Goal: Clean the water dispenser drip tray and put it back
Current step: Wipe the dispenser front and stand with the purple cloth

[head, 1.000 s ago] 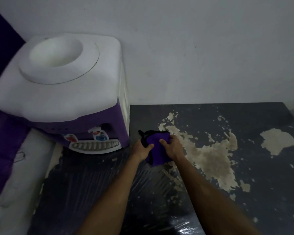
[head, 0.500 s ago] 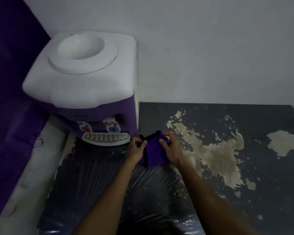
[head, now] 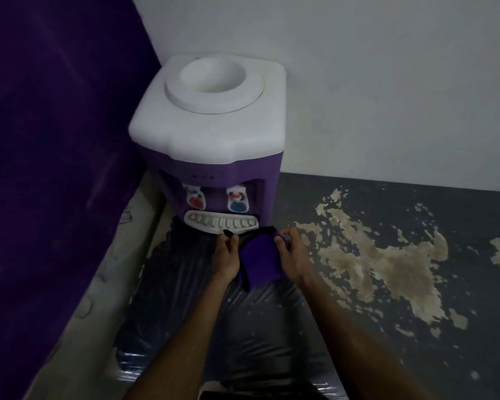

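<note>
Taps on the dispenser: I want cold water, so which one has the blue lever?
The tap on the right of the dispenser, nearest the person's right hand, has the blue lever; the other tap has a red one.

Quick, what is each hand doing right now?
Left hand: closed, pinching the purple cloth by its black edge.
Right hand: closed on the same cloth's other side.

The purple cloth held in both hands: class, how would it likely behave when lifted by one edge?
The purple cloth would probably hang limp: it sags between the left hand and right hand. It looks light and unlikely to slip.
</note>
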Demonstrator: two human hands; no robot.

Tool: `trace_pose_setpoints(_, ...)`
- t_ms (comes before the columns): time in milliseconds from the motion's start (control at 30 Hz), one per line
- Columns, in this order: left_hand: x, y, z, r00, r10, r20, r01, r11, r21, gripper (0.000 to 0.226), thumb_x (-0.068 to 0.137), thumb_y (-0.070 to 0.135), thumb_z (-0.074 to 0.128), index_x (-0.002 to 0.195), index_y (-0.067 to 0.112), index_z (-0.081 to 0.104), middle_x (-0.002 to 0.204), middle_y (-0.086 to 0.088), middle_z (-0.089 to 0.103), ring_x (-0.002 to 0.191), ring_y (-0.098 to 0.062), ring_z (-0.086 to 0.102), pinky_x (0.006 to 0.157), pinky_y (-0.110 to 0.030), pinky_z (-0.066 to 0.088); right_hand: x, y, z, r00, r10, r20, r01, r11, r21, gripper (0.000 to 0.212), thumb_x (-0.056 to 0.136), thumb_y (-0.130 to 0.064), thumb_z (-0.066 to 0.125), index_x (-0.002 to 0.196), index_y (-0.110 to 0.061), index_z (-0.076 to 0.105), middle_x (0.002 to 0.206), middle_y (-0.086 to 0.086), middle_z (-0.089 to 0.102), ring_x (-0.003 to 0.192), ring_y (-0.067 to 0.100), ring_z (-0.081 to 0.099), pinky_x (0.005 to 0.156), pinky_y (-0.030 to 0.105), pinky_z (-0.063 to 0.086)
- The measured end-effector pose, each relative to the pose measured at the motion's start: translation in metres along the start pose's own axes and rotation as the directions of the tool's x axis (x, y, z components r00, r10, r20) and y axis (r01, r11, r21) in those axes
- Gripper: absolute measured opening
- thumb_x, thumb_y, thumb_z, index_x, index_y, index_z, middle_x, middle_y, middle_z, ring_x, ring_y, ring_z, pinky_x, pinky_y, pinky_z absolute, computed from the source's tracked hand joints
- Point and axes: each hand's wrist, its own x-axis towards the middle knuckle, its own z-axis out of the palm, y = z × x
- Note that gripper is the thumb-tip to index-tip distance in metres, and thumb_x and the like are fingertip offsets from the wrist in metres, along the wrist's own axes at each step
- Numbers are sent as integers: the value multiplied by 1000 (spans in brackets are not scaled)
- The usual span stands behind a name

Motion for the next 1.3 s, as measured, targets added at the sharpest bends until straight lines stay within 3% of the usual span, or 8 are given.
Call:
trace_pose_setpoints(233, 6, -11, -31, 992, -36, 122, 58, 981, -182, 47, 86, 35, 69, 126, 16, 54, 123, -3, 64, 110, -21, 62, 92, -43, 53, -8, -10, 29, 999, -39, 14, 39, 999, 6, 4, 102, -28, 51, 103, -27, 54, 96, -2, 64, 83, 19, 63, 72, 31, 51)
trace_pose_setpoints(433, 21, -17, -51, 998, 34, 55, -25, 989, -143, 32, 95, 28, 57, 124, 15, 62, 121, -6, 67, 111, -22, 62, 97, -43, 51, -4, -27, 48, 1000, -25, 18, 25, 1000, -12, 4, 103, -23, 49, 102, -24, 53, 93, -3, 61, 76, 8, 57, 58, 13, 45)
trace_pose_setpoints(700, 54, -15, -61, 996, 71, 44, -66, 991, -114, 27, 97, 32, 52, 115, 15, 62, 111, -7, 69, 104, -24, 64, 93, -43, 52, 12, -43, 70, 993, -32, -115, 33, 999, 0, 11, 103, -22, 49, 109, -31, 50, 96, -12, 60, 85, 11, 61, 68, 20, 48)
trace_pose_setpoints(767, 61, -12, -61, 997, 50, 57, -44, 994, -104, 23, 97, 32, 53, 112, 17, 62, 108, -11, 69, 102, -31, 64, 87, -45, 52, 16, -40, 75, 990, -32, -134, 30, 999, -12, 18, 101, -23, 52, 114, -34, 49, 106, -6, 62, 92, 14, 63, 77, 33, 56)
trace_pose_setpoints(967, 79, -29, -53, 994, -58, 96, 59, 998, -6, 54, 86, 41, 63, 135, 24, 47, 128, -5, 61, 112, -28, 61, 90, -50, 55, 15, -26, 89, 994, -82, -70, 60, 959, -276, 49, 93, -34, 65, 137, -20, 50, 132, 9, 45, 115, 24, 52, 98, 39, 49)
trace_pose_setpoints(1067, 70, -19, -55, 999, -35, 18, 36, 999, -20, 45, 90, 23, 64, 130, 13, 45, 121, -6, 60, 110, -28, 60, 94, -45, 52, 12, -22, 98, 990, -119, -70, 81, 910, -406, 60, 90, -45, 64, 142, -21, 47, 134, 10, 39, 117, 25, 51, 95, 42, 52)
trace_pose_setpoints(1167, 69, -15, -54, 980, -200, -13, 190, 950, -248, 38, 89, 22, 65, 117, 13, 42, 117, -7, 57, 103, -28, 60, 87, -48, 56, 12, -19, 104, 988, -121, -96, 57, 862, -503, 65, 90, -52, 61, 145, -23, 44, 144, 15, 33, 127, 32, 45, 100, 45, 50)
trace_pose_setpoints(1300, 75, -15, -50, 884, -413, 221, 466, 740, -484, 50, 91, 47, 57, 128, 14, 56, 123, -9, 64, 106, -27, 65, 86, -48, 57, 8, -19, 110, 975, -171, -139, 60, 813, -579, 68, 91, -54, 58, 149, -23, 41, 149, 22, 29, 133, 39, 40, 104, 48, 47)
